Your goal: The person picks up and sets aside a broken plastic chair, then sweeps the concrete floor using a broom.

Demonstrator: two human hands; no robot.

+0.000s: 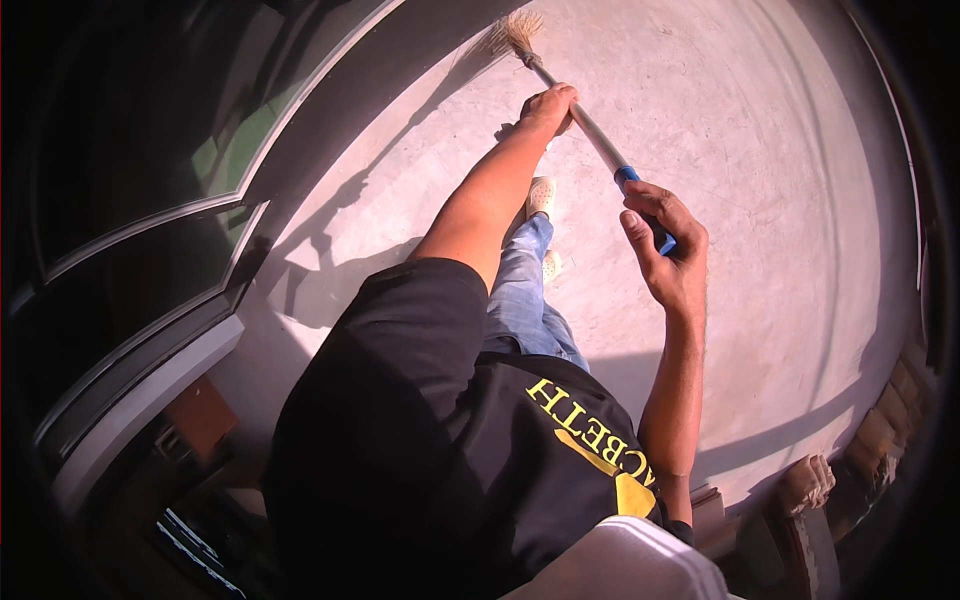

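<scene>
A broom with a metal pole (597, 138) slants from near the middle of the view up to its straw bristles (522, 30) at the top. My left hand (549, 106) is closed round the pole a little below the bristles. The blue handle grip (663, 236) at the other end lies in my right hand (674, 240), whose fingers curl over it while the thumb stands off to the side. Whether the bristles touch the floor I cannot tell.
Pale concrete floor (720, 110) spreads ahead, with my shoes (541, 195) on it. Dark glass panels in a light frame (150, 215) line the left side. An orange-brown block (202, 416) sits at lower left. Stacked brownish pieces (805, 484) stand along the lower right.
</scene>
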